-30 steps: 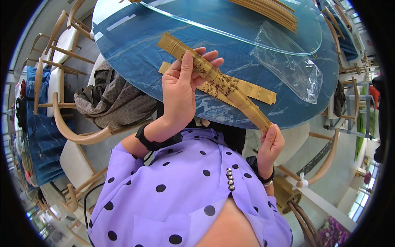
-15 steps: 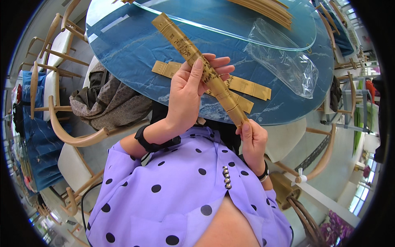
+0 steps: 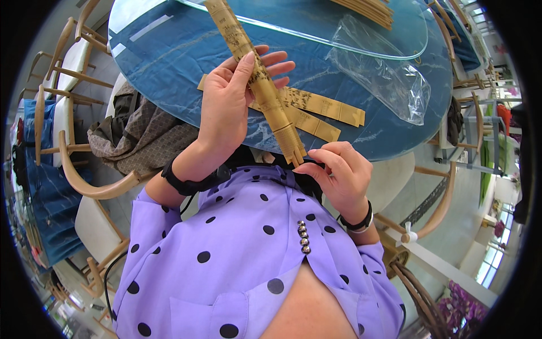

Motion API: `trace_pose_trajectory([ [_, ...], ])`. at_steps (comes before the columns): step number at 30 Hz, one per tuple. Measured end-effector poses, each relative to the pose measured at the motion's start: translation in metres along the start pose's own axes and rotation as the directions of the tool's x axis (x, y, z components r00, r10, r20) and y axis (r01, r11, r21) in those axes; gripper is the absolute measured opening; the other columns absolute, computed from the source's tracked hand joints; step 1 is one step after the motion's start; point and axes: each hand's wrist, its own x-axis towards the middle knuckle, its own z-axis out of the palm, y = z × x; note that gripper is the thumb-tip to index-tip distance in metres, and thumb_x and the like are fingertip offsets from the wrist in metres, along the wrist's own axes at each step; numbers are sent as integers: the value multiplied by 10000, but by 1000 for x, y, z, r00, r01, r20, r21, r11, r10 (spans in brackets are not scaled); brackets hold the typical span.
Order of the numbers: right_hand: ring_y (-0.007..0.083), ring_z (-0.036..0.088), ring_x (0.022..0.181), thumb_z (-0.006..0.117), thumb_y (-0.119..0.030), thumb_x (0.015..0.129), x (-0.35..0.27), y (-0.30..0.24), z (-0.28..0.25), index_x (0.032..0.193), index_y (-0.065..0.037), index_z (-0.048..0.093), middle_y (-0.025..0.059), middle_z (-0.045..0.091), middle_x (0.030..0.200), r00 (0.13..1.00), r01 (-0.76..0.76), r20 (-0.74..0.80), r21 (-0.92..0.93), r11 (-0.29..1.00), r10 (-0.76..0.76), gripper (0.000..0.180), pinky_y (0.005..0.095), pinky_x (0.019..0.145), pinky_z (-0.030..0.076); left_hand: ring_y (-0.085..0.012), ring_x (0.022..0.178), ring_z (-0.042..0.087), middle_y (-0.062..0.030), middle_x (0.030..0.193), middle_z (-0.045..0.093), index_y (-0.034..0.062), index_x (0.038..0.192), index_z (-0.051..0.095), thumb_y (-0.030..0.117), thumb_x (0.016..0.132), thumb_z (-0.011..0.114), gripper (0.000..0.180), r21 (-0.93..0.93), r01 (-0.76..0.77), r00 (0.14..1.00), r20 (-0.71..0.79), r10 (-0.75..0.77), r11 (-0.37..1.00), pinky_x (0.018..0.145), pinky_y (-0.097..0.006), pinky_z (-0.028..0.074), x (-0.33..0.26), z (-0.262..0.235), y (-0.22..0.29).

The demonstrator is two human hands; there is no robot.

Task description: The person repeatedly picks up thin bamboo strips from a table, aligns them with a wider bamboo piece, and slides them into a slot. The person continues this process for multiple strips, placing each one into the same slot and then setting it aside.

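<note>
A long gold paper chopstick sleeve [image 3: 270, 101] with dark print slants over the table's near edge. Thin tan stick ends [image 3: 296, 158] show at its lower end. My left hand [image 3: 228, 101] has its thumb pressed on the sleeve's face, with the fingers behind it and their tips spread out to the right. Beside the lower end is my right hand [image 3: 341, 172], thumb and forefinger parted; the thumb tip is by the stick ends. More flat gold sleeves [image 3: 322, 107] lie on the table behind the held one, partly covered by it and my left hand.
A round table with a blue marbled cloth [image 3: 169, 62] carries a glass turntable [image 3: 316, 39]. On it, at the back right, lies a bundle of thin wooden sticks [image 3: 370, 11]. A clear plastic bag [image 3: 389, 79] rests near the right. A patterned bag [image 3: 144, 133] sits on the chair [image 3: 96, 186] to my left.
My right thumb and forefinger have parted from their pinch on the sleeve's lower end, and stick ends now show there. In view, the sleeve and left hand have shifted up and left.
</note>
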Motion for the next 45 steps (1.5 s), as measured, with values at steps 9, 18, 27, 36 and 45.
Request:
trace_pose_trajectory([
  [9,168,594,644,881,-116,656,-1,-12,4,926,-68,727,21,616,791,992,110,-56,-104,988,-116,314,281,554,436,-318,1112,700,-238,1210,671,-68,1241,565,222,1097,463,339,-6,21,1000,6,-21,1000,899,-395,624,-4,1,-6],
  [18,157,604,669,823,-153,759,7,-12,2,953,-53,714,22,623,826,978,206,82,-241,948,-192,244,292,600,456,-307,1064,720,-218,1161,695,-58,1196,591,204,1092,473,306,36,30,1000,2,-30,999,866,-388,635,-1,0,-9],
  [27,156,614,704,807,-186,797,2,-15,12,942,-79,709,20,647,897,945,327,100,-277,904,-311,205,313,705,482,-290,981,741,-201,1094,707,-57,1205,570,218,1099,454,317,104,74,997,0,-75,992,772,-359,650,-7,-5,-14],
  [36,185,648,718,778,-139,766,11,-9,21,953,-41,701,54,660,906,973,212,113,-110,971,-200,225,311,603,482,-159,739,698,-114,915,675,-18,1271,541,217,1104,433,308,-54,49,999,9,-49,997,632,-300,628,-6,1,-26],
  [45,186,667,731,764,-129,752,19,-7,10,939,-25,711,73,682,918,951,255,184,-24,967,-247,220,307,608,499,-174,775,703,-110,916,657,-25,1241,541,176,1099,427,272,-102,164,986,-8,-166,981,730,-350,650,-3,4,-28],
])
